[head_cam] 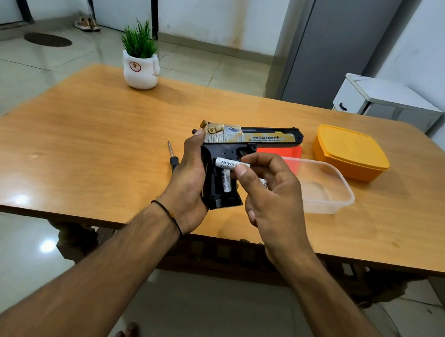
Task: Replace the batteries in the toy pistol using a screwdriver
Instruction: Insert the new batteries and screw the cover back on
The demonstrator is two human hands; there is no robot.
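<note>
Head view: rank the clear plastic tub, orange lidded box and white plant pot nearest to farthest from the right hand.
1. Clear plastic tub, just right of the right hand.
2. Orange lidded box, behind the tub.
3. White plant pot, far left corner.

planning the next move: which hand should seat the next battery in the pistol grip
Right. The right hand pinches a white battery right by the open grip, above the seated battery. The left hand grips the toy pistol, so it is busy steadying it.

A home room: wooden table (pixel 78 131), potted plant (pixel 141 57), shoes (pixel 87 24) by the wall.
</note>
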